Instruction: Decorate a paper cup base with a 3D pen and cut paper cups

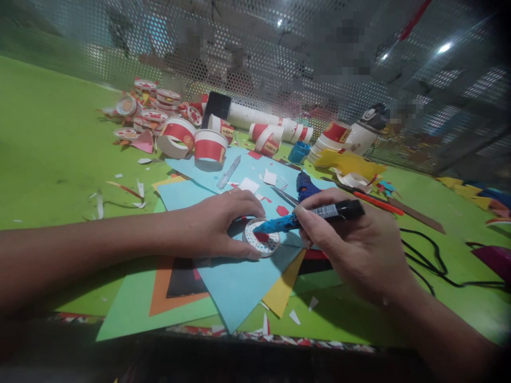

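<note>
My left hand (217, 223) is closed around the rim of a small white paper disc (250, 234), its thumb on the near side and its fingers on the far side. A red shape fills the disc's middle, with blue dots around it. In my right hand (355, 244) is a marker pen (325, 213), black at the rear and stained blue at the front; its tip meets the disc's face. A pointed metal tool (284, 196) lies just beyond the right fingers, its rear end hidden. Underneath are light blue paper sheets (235, 287).
Behind the hands lie a blue glue gun (306, 183), a clear capped pen (229, 173) and paper scraps. Cut red-and-white paper cups (210, 148), a blue paint jar (299, 152) and decorated paper discs (149, 119) stand farther back. A black cable (431, 255) runs right.
</note>
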Available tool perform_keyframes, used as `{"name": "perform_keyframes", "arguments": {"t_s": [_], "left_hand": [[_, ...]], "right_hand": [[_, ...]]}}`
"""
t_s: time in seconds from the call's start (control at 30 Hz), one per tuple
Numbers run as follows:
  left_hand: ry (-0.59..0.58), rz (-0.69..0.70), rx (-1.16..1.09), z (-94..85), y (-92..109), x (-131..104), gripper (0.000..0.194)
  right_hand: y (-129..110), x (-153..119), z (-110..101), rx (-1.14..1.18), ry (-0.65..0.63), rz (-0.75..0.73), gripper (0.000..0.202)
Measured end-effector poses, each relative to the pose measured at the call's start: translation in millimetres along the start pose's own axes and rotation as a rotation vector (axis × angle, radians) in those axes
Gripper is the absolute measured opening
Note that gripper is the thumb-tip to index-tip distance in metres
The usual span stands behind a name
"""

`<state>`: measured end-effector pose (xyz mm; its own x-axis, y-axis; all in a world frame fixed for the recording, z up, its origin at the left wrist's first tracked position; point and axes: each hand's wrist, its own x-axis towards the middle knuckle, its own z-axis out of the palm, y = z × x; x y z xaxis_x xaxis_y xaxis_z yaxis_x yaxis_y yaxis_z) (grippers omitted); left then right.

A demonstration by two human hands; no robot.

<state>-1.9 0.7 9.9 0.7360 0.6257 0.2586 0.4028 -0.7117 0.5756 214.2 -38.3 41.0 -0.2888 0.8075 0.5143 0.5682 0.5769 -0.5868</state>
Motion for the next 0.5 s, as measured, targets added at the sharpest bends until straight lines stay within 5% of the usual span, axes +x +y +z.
{"name": "perform_keyframes", "arguments": {"t_s": [0.23,0.5], "left_hand": [[-0.015,0.005,0.023,-0.3,0.5,1.1,0.041],[-0.011,0.002,0.042,0.2,-0.6,0.1,0.042]], "right_hand": [[-5.4,-0.6,-3.8,0.034,-0.094,-0.063,0.005],[-3.2,1.5,-2.1,-0.045,-0.031,-0.148,0.008]]}}
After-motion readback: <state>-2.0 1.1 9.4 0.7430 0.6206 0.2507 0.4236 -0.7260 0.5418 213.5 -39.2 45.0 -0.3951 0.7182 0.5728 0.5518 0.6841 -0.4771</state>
